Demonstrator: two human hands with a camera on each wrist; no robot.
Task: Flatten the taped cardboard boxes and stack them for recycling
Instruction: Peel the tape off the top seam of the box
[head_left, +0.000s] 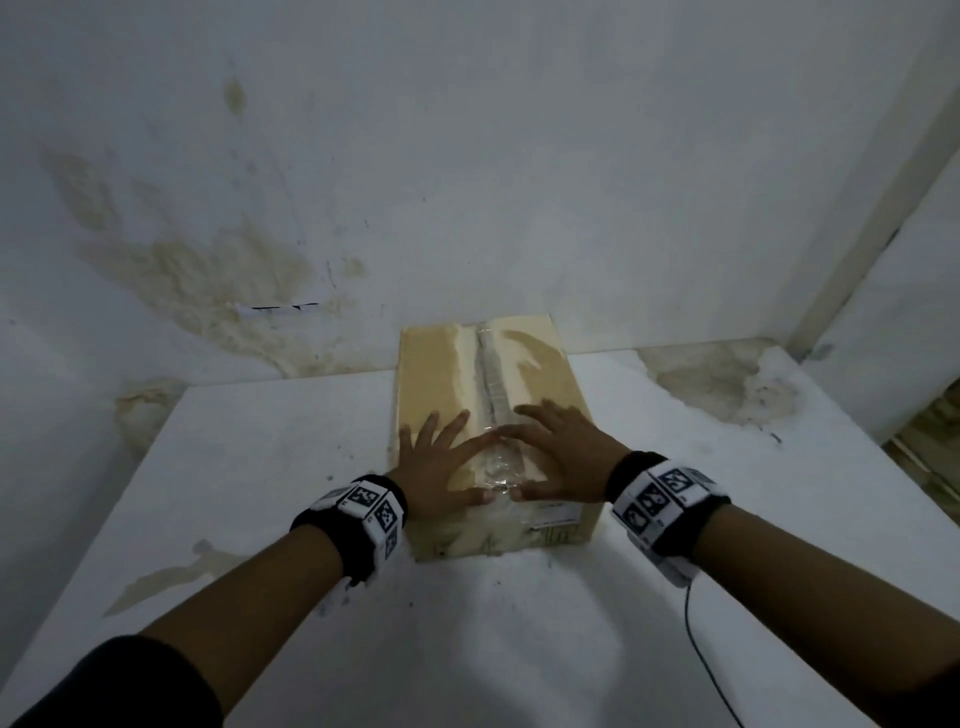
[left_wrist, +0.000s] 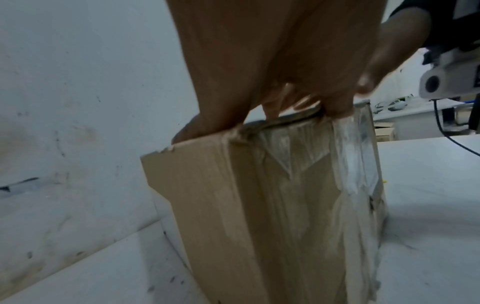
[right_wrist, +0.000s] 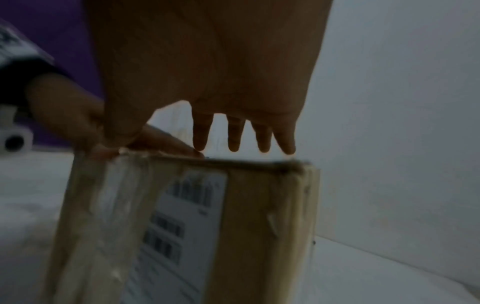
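A brown cardboard box (head_left: 441, 364) lies on the white table (head_left: 260, 467), its top seam sealed with clear tape (head_left: 491, 374). My left hand (head_left: 441, 467) and right hand (head_left: 563, 457) both lie flat on the near half of the top with fingers spread. The thumbs almost meet over crumpled tape at the front edge. In the left wrist view the left hand (left_wrist: 259, 61) presses on the dented top edge of the box (left_wrist: 221, 205). In the right wrist view the right hand (right_wrist: 207, 72) has straight fingers (right_wrist: 233, 135) over the box (right_wrist: 259, 226), which bears a white label (right_wrist: 187, 216).
The table stands in a corner of stained white walls (head_left: 208, 270), and the box's far end is close to the back wall. A black cable (head_left: 701, 649) trails from my right wristband across the table. More table surface lies to the left and right of the box.
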